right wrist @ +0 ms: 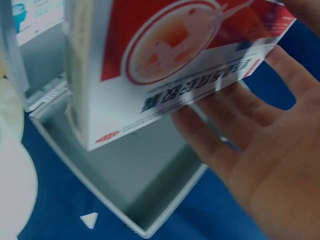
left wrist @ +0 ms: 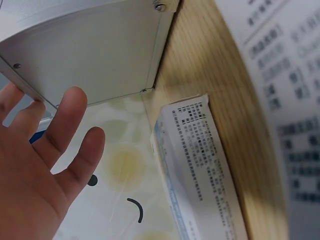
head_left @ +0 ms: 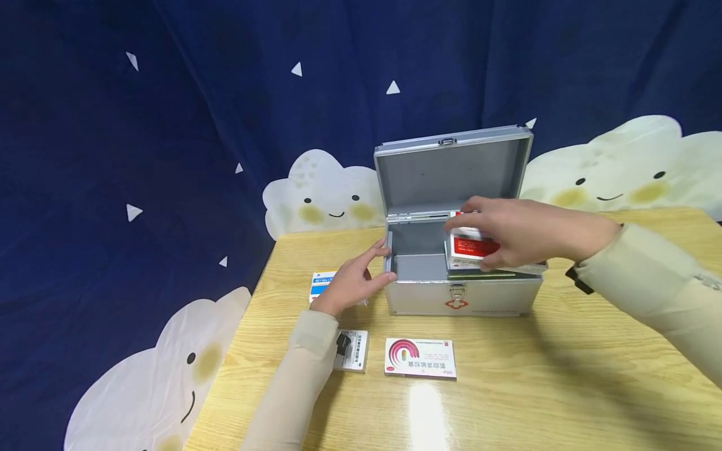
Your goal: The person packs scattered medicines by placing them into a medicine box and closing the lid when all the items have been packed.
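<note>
A silver first-aid case [head_left: 417, 299] with a red cross stands on the table, its lid [head_left: 451, 178] raised. My right hand [head_left: 524, 230] grips a red-and-white medicine box [head_left: 472, 247] over the right side of the case. In the right wrist view, this medicine box [right wrist: 120, 102] shows a round picture, with fingers along its edge. My left hand [head_left: 356, 280] rests at the case's left rim, its fingers spread and fairly straight; the left wrist view shows the fingers [left wrist: 70, 117] beside the case's side wall [left wrist: 100, 55]. Other boxes inside the case are mostly hidden under my right hand.
Left of the case lies a blue-and-white box [head_left: 320, 285], partly behind my left hand. Nearer me are a white box with black print [head_left: 354, 352], partly behind my sleeve, and a white box with pink arcs [head_left: 423, 360]. A dark blue curtain [head_left: 338, 94] hangs behind the table.
</note>
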A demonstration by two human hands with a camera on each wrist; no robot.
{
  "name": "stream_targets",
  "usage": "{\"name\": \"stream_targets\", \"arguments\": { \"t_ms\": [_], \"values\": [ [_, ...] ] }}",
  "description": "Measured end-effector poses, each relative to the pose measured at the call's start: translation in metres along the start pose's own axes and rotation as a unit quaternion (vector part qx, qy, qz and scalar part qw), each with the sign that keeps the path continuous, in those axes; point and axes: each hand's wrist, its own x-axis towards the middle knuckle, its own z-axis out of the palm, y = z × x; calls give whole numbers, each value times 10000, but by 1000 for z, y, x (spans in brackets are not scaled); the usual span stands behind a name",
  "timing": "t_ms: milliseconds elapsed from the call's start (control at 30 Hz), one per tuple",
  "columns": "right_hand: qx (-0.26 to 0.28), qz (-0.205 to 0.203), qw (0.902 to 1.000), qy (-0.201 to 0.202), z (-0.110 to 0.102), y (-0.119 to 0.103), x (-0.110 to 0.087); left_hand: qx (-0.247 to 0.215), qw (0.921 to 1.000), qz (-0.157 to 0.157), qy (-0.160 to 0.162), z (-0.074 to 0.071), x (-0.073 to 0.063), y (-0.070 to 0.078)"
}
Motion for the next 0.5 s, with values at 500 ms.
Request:
{"name": "stream_targets", "arguments": {
  "t_ms": [500],
  "values": [
    [460, 69, 9983, -360, 18, 13, 25, 14, 10000, 31, 40, -2, 1, 0]
  ]
}}
